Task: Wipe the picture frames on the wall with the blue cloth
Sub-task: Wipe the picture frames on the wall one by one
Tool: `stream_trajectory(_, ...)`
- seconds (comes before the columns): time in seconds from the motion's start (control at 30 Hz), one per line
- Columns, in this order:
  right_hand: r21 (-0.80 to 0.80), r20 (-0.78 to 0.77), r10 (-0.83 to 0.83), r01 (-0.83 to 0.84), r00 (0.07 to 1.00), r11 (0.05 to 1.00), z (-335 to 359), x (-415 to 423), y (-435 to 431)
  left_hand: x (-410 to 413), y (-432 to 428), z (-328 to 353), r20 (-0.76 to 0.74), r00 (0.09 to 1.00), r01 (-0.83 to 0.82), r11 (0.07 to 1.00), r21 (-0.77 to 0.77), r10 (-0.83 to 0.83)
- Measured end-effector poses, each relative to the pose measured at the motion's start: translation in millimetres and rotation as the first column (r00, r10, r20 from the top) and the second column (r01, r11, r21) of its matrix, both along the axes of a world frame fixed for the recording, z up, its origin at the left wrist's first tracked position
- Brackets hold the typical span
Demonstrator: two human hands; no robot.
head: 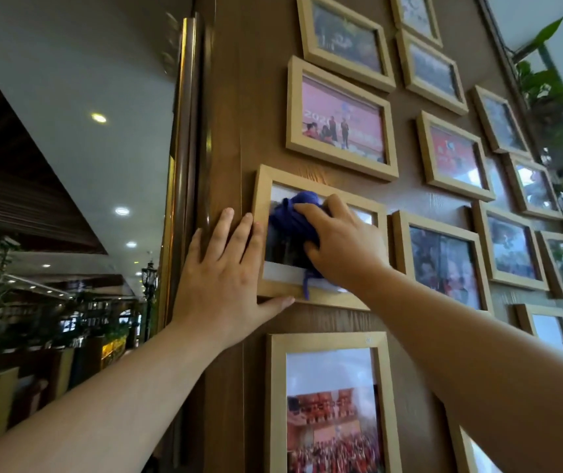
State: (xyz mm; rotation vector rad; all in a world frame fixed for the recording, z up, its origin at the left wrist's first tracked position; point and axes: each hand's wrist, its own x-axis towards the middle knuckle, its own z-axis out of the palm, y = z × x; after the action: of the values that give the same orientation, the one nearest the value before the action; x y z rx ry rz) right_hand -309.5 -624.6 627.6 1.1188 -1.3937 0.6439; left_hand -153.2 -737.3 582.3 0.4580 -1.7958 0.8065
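Head view, the only one supplied. The right hand [339,244] is closed around a bunched blue cloth [293,220] and presses it flat against the glass of a light wooden frame [310,179] at the left edge of the brown wall [259,97]. A loose tail of the cloth hangs down over the lower rail. The left hand [225,268] is spread wide and holds nothing; its fingers rest on the frame's left rail and its thumb lies under the bottom left corner, bracing the frame against the wall.

Governing relation: the frame's long axis runs left to right, and the cloth sits over the left and middle part of the glass. The right part of the pane is hidden behind the right hand and wrist, so its condition cannot be told. The right hand is the working hand, directly on the glass; the left is beside it, on the rail.

Judgement: wiping of this frame is in progress. Further strokes would run along the long axis. Many other frames hang above, below and to the right, the nearest being a pink-toned picture [341,119] directly above and a portrait frame [331,404] directly below; the task appears far from complete.
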Motion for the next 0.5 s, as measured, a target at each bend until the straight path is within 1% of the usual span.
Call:
stream_trajectory(0.03,-0.015,0.025,-0.037,0.037,0.999,0.999,-1.5,-13.7,6.4,-0.4,-0.5,-0.1,0.001,1.0,0.0,1.0,0.0,0.0)
stream_trajectory(0.17,-0.081,0.224,-0.128,0.149,0.966,0.985,-9.7,-62.4,29.6,-1.1,-1.2,-0.5,-0.003,1.0,0.012,1.0,-0.004,-0.012)
stream_trajectory(0.27,-0.094,0.279,-0.119,0.15,0.953,0.984,-13.4,-64.0,27.7,-1.1,-1.7,-0.2,-0.001,1.0,0.014,1.0,-0.005,-0.014)
stream_trajectory(0.33,-0.082,0.252,-0.04,0.062,0.967,0.995,-13.2,-48.3,19.0,-0.9,-1.6,0.4,-0.002,1.0,0.012,1.0,-0.002,-0.012)
stream_trajectory(0.37,-0.06,0.21,0.01,0.002,0.978,0.998,-12.1,-36.3,13.6,-0.4,-1.3,0.5,-0.007,1.0,0.011,1.0,-0.002,-0.011)
stream_trajectory(0.43,0.024,0.077,0.063,-0.065,0.995,0.998,-11.1,-12.5,2.5,-0.7,-1.3,0.0,-0.009,1.0,0.01,1.0,-0.003,-0.01)
stream_trajectory(0.5,0.105,-0.058,0.068,-0.062,0.996,0.993,-10.6,3.9,-4.4,-0.4,-2.0,-0.2,-0.012,1.0,0.013,1.0,-0.006,-0.013)
